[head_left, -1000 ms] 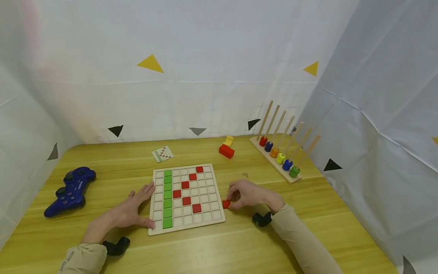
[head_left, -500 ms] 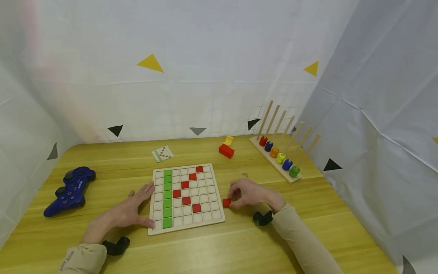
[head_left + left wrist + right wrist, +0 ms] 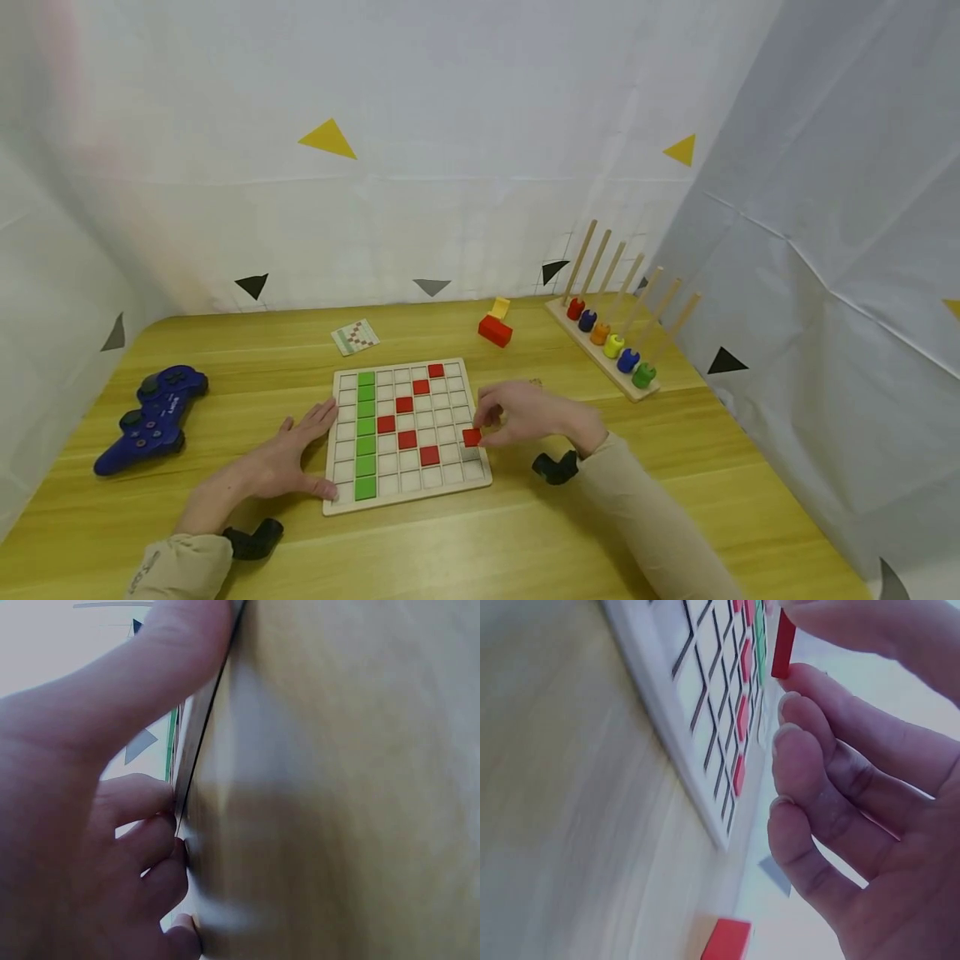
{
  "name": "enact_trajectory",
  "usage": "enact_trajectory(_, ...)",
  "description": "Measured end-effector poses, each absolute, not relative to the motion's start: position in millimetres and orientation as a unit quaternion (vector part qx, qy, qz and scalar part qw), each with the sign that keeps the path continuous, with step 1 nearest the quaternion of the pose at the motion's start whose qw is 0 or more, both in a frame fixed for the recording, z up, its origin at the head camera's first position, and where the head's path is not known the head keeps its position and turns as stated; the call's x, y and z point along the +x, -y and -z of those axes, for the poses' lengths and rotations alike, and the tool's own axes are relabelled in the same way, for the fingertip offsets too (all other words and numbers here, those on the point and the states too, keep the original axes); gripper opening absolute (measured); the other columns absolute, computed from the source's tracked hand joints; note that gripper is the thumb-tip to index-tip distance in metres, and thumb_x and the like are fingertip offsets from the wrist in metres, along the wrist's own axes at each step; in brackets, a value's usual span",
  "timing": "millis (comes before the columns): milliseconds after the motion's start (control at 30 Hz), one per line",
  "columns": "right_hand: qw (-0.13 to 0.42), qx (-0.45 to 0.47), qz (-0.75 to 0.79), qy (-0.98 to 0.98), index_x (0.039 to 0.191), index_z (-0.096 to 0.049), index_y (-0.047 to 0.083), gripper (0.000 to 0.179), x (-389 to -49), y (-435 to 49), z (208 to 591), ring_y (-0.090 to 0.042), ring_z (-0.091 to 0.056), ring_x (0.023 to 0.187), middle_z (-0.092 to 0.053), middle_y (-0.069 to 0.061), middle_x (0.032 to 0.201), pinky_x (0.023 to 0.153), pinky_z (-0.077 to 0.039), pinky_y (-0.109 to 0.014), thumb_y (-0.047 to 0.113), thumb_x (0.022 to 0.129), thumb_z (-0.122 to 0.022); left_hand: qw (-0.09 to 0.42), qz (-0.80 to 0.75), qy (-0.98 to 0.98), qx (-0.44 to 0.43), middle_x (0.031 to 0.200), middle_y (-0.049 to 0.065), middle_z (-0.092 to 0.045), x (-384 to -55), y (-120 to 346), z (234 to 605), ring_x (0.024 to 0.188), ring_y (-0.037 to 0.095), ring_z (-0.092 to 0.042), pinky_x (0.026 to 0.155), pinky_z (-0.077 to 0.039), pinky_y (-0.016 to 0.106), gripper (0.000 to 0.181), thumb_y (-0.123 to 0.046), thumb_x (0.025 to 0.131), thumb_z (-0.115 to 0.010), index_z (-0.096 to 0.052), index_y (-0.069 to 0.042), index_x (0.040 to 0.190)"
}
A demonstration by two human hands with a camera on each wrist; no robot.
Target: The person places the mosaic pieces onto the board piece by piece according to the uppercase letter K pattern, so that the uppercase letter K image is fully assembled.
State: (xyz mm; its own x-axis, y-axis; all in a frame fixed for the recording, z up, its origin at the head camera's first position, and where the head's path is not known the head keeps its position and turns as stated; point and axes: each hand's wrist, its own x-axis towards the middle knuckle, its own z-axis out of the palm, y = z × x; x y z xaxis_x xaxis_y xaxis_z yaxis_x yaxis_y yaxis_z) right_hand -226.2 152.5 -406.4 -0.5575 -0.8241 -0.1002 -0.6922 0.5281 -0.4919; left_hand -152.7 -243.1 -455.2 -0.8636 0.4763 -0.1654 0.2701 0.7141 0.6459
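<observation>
A wooden grid board point(image 3: 453, 473) lies flat on the table, with a column of green tiles point(image 3: 365, 446) near its left side. Red tiles point(image 3: 407, 439) form two slanting lines that meet beside the green column. My left hand point(image 3: 281, 462) rests at the board's left edge, fingers extended and thumb on its lower left corner. Over the board's right edge, my right hand point(image 3: 528, 412) pinches a red square tile point(image 3: 471, 437) between thumb and index finger. In the right wrist view this tile point(image 3: 783, 649) shows edge-on, above the board's surface; the other fingers are bent.
Behind the board lie a small pattern card point(image 3: 356, 337), a red block point(image 3: 496, 331) and a yellow piece point(image 3: 499, 308). A blue game controller point(image 3: 157, 417) is on the left. At the back right stands a peg rack point(image 3: 611, 362) with coloured beads.
My right hand has lifted the red tile from the table beside the board and carried it left over the board's right edge. My left hand has stayed in place.
</observation>
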Motion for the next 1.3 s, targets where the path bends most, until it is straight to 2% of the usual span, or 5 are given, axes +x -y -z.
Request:
enact_trajectory(133,0.168,-0.457,0.199,-0.85,0.094,-0.074,0.018,0.012,-221,-138,410,-0.012,-0.058,0.081,-0.062,0.004,0.09,0.071,-0.049,-0.019,0.027,0.087,-0.077,0.161,-0.315,-0.913,0.204,0.167,0.022,-0.005,-152,243,455,0.151,0.047,-0.001,0.116,0.004,0.07,0.121,-0.051,0.073,-0.084,-0.017,0.002,0.158)
enact_trajectory(267,0.184,-0.465,0.194,-0.844,0.094,-0.074,0.016,0.011,-217,-128,418,-0.006,-0.054,0.079,-0.061,0.005,0.089,0.07,-0.048,-0.017,0.025,0.087,-0.077,0.163,-0.315,-0.913,0.204,0.167,0.022,-0.005,-152,242,453,0.151,0.047,-0.001,0.116,0.004,0.07,0.121,-0.051,0.073,-0.084,-0.017,0.002,0.158)
enact_trajectory(433,0.203,-0.467,0.179,-0.842,0.092,-0.074,0.019,0.012,-214,-123,428,-0.003,-0.051,0.078,-0.058,0.009,0.087,0.069,-0.044,-0.015,0.027,0.085,-0.078,0.165,-0.31,-0.915,0.199,0.167,0.021,-0.004,-152,241,453,0.151,0.047,-0.001,0.117,0.003,0.07,0.122,-0.053,0.072,-0.084,-0.017,0.002,0.158)
enact_trajectory(633,0.23,-0.459,0.179,-0.839,0.092,-0.073,0.02,0.012,-211,-119,430,-0.003,-0.052,0.079,-0.059,0.01,0.089,0.07,-0.045,-0.015,0.027,0.085,-0.079,0.164,-0.309,-0.915,0.199,0.167,0.021,-0.004,-152,242,453,0.151,0.047,-0.001,0.117,0.003,0.069,0.122,-0.053,0.072,-0.084,-0.017,0.002,0.158)
enact_trajectory(1300,0.215,-0.451,0.169,-0.85,0.089,-0.072,0.021,0.012,-209,-116,431,0.0,-0.053,0.077,-0.06,0.011,0.088,0.07,-0.048,-0.014,0.029,0.086,-0.08,0.166,-0.316,-0.914,0.195,0.167,0.021,-0.004,-152,240,452,0.152,0.047,0.0,0.117,0.004,0.069,0.122,-0.051,0.071,-0.085,-0.018,0.002,0.158)
